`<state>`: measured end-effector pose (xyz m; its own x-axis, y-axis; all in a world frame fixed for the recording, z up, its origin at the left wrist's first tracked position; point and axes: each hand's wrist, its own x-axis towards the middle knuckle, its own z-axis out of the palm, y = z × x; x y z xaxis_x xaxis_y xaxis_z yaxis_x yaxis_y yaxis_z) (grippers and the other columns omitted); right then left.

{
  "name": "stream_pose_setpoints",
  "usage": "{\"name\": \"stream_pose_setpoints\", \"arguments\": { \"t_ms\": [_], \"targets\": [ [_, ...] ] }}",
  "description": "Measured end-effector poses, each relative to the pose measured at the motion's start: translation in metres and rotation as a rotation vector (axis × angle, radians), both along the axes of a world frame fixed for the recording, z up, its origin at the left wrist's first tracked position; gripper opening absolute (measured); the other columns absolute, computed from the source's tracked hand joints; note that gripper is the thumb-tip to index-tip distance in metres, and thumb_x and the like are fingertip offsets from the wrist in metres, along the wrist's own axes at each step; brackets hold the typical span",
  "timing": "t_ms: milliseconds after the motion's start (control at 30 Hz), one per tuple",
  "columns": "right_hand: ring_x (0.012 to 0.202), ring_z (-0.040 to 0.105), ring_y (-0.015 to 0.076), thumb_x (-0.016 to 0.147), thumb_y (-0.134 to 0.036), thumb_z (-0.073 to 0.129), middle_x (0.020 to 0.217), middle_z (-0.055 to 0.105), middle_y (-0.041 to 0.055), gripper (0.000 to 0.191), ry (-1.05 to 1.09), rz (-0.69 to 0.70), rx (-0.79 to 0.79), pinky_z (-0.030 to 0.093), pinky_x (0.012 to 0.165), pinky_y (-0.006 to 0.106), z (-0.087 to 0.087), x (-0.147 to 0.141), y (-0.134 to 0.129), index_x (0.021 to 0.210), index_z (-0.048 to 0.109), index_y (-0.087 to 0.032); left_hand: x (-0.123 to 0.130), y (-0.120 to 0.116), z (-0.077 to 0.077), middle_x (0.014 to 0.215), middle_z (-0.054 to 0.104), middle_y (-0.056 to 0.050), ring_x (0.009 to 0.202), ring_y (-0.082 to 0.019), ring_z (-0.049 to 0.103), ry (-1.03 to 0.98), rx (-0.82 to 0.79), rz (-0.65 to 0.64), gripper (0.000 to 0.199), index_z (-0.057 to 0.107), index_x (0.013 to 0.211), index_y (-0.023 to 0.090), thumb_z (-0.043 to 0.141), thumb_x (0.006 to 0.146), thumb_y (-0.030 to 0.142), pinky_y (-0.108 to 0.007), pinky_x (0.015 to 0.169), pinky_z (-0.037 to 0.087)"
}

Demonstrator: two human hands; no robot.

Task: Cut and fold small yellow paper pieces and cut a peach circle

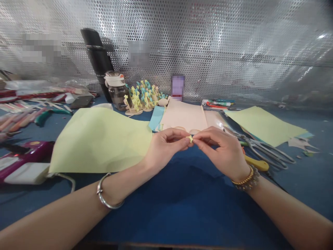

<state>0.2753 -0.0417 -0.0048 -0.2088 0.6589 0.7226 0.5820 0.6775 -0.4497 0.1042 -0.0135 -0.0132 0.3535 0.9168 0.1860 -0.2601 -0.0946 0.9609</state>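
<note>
The left hand (166, 146) and right hand (218, 152) are held together above the blue bench (161, 211). Each grip is pressed closed, with thumb and forefinger pinching opposite ends of a small folded yellow paper piece (190, 139), which sits between the 2 hands, clear of the bench. A pale green paper sheet (99, 139) lies flat beside the left hand. A peach paper sheet (183, 116) lies directly beyond the hands, with a light blue paper sheet (157, 116) at its left edge. To the right, a second pale green paper sheet (262, 125) lies partly behind steel scissors (265, 151), which are near the right hand. A cluster of yellow and teal paper curls (143, 95) stands further back, beside a glass jar (117, 91) and a black flask (96, 62).
</note>
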Motion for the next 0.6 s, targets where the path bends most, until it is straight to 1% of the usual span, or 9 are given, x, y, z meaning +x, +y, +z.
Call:
{"name": "stream_pose_setpoints", "arguments": {
  "t_ms": [167, 300, 433, 600],
  "targets": [
    [0.071, 0.062, 0.0117, 0.083, -0.011, 0.062, 0.079, 0.066, 0.0015, 0.009, -0.009, 0.012, -0.002, 0.052, 0.058, 0.022, -0.0012, 0.0009, 0.0004, 0.085, 0.066, -0.019, -0.0004, 0.0016, 0.0013, 0.074, 0.07, -0.001, 0.07, -0.011, 0.067, 0.033, 0.024, 0.008, 0.015, 0.068, 0.08, 0.015, 0.074, 0.071, 0.024, -0.023, 0.069, 0.053],
    [0.07, 0.061, 0.0117, 0.084, -0.014, 0.062, 0.078, 0.065, 0.0018, 0.006, 0.001, 0.003, -0.02, 0.052, 0.058, 0.023, -0.0015, 0.0007, 0.0007, 0.083, 0.066, -0.018, -0.0004, 0.0039, 0.0, 0.078, 0.071, -0.002, 0.072, -0.013, 0.067, 0.058, 0.069, 0.005, 0.015, 0.069, 0.082, 0.015, 0.074, 0.071, 0.024, -0.026, 0.072, 0.054],
    [0.071, 0.061, 0.0122, 0.085, -0.017, 0.061, 0.081, 0.064, 0.0034, 0.005, 0.011, -0.017, -0.032, 0.053, 0.058, 0.023, -0.0012, -0.0004, 0.0006, 0.084, 0.066, -0.016, -0.0005, 0.0052, -0.0025, 0.085, 0.072, -0.003, 0.078, -0.013, 0.067, 0.052, 0.092, -0.005, 0.021, 0.069, 0.087, 0.016, 0.076, 0.068, 0.023, -0.027, 0.077, 0.052],
    [0.071, 0.061, 0.0125, 0.083, -0.018, 0.062, 0.086, 0.065, 0.0042, 0.007, 0.021, -0.013, -0.068, 0.054, 0.058, 0.023, 0.0017, 0.0, 0.0007, 0.088, 0.067, -0.017, -0.0022, 0.0066, -0.0008, 0.087, 0.071, -0.004, 0.08, -0.013, 0.066, 0.098, 0.138, 0.027, 0.022, 0.067, 0.088, 0.014, 0.075, 0.069, 0.022, -0.026, 0.077, 0.051]
  ]
}}
